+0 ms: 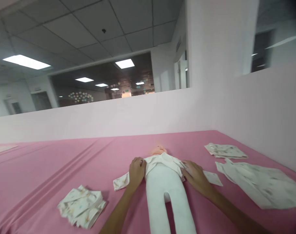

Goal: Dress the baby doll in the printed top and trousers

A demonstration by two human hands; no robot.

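A baby doll [162, 182] lies on its back on a pink sheet [65, 169], head away from me, its white cloth body and legs pointing toward me. A white printed baby top [162, 161] is round its chest, with sleeves spread to both sides. My left hand [136, 172] rests on the top at the doll's left side, fingers curled onto the cloth. At the doll's right side, my right hand [194, 175] lies on the garment's edge with its fingers bent against the cloth.
A folded stack of printed baby clothes [81, 206] lies at the near left. At the right are a folded garment [224, 150] and a spread-out one [260, 183]. Pale pink partition walls [260, 107] enclose the surface at the back and right.
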